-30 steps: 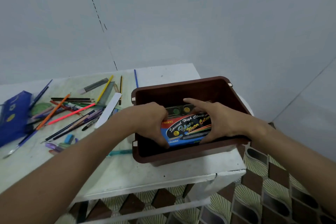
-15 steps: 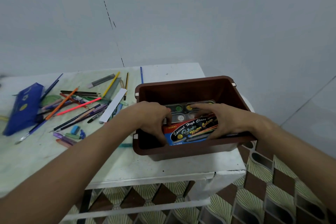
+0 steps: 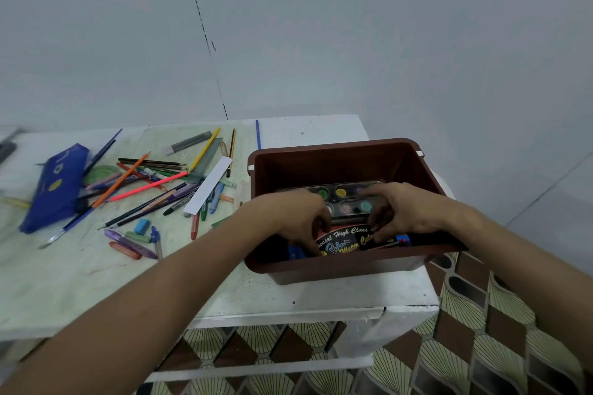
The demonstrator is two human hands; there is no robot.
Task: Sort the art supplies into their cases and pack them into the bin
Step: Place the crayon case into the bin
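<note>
both hands reach down into the brown bin (image 3: 337,155) at the right end of the white table (image 3: 321,298). the left hand (image 3: 296,218) and right hand (image 3: 402,212) curl their fingers onto the watercolor box (image 3: 348,239), which lies inside the bin against its near wall, next to a paint palette (image 3: 348,199). loose pencils (image 3: 150,184) and a blue pencil case (image 3: 56,187) lie well apart to the left.

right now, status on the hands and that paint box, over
Left hand and right hand both gripping black watercolour box, low inside brown plastic bin. Loose pencils and blue pencil case unpacked on table.
</note>
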